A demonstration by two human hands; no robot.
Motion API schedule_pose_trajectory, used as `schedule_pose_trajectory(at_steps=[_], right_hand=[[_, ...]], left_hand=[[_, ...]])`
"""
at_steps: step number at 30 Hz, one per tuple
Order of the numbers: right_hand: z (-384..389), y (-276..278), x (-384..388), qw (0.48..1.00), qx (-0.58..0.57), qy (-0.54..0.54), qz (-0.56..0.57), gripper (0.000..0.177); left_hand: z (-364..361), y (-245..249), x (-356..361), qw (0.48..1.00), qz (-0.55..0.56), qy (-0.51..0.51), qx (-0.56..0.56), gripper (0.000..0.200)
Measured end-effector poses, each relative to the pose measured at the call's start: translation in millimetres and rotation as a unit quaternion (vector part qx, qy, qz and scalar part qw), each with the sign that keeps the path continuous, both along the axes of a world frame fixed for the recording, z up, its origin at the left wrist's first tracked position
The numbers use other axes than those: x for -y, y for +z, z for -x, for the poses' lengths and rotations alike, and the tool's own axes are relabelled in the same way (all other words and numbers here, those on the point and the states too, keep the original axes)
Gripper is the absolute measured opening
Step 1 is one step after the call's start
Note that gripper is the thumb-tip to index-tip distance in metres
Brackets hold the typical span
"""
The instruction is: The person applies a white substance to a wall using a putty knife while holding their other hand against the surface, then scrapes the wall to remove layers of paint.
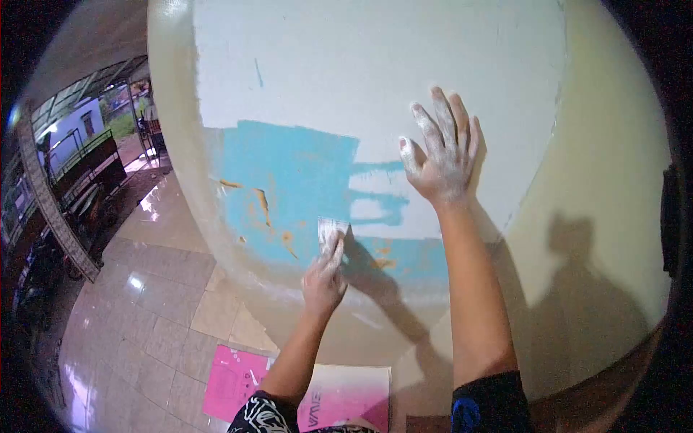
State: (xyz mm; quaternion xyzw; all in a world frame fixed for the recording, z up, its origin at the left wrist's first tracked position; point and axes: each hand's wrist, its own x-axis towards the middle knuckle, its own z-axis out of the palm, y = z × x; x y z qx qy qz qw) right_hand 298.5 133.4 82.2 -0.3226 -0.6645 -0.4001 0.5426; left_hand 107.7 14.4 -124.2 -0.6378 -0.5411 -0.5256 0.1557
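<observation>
My left hand (pixel 325 281) is closed around a small flat scraper (pixel 332 226), its blade smeared white and lying against the wall. Beneath the blade is the lower right part of a blue patch (pixel 289 166), which shows orange-brown marks and a few peeled spots. Higher up and to the right, my right hand (pixel 442 155) rests on the white coating (pixel 361 65) with its fingers spread, holding nothing. White residue covers the fingers of both hands. Blue streaks (pixel 379 195) run from the patch toward my right hand.
Pink printed cardboard (pixel 234 382) lies on the tiled floor (pixel 144 310) below the wall. At the left, a metal railing (pixel 83 166) and parked motorbikes stand by an opening to the outside. My shadow (pixel 577 310) falls on the cream wall at right.
</observation>
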Motion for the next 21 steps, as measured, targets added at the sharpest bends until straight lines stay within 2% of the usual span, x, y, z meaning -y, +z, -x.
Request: schedule_pose_trajectory(at_steps=[1,4,5,8,9,12,14,20,21], right_hand=[[0.4,1.3,-0.9,1.0,0.001,0.01,-0.001,0.052],[-0.2,3.2,-0.3,1.0,0.002,0.011,0.003,0.051],[-0.4,2.4,0.0,1.0,0.006,0.006,0.008,0.051],[0.9,1.6,-1.5,1.0,0.001,0.005,0.006,0.051],[1.4,0.7,-0.3,1.0,-0.004,0.008,0.001,0.05],[-0.3,0.1,0.0,1.0,-0.004,0.01,-0.002,0.049],[0.4,0.0,-1.5,1.0,-0.007,0.018,0.003,0.049],[-1.7,0.3,-1.8,1.0,0.002,0.005,0.005,0.049],[-0.2,-0.2,-1.5,1.0,-0.008,0.015,0.01,0.049]], left_hand=[[3.6,-7.9,-0.2,0.999,-0.019,-0.031,0.006,0.062],[8.0,-43.1,-2.2,1.0,0.008,-0.019,0.01,0.059],[7.5,-50.2,-6.1,1.0,-0.021,-0.019,0.003,0.058],[1.7,-40.6,-5.2,1.0,-0.019,-0.001,-0.007,0.061],[-0.9,-31.8,0.8,0.999,0.043,0.013,0.002,0.065],[-7.6,-8.6,3.5,0.998,0.046,0.034,-0.009,0.066],[-5.9,-12.0,2.4,0.999,0.049,0.023,0.0,0.064],[-5.6,-18.1,11.0,1.0,0.022,0.012,0.005,0.061],[-4.8,-15.4,4.2,1.0,-0.02,0.013,-0.011,0.06]])
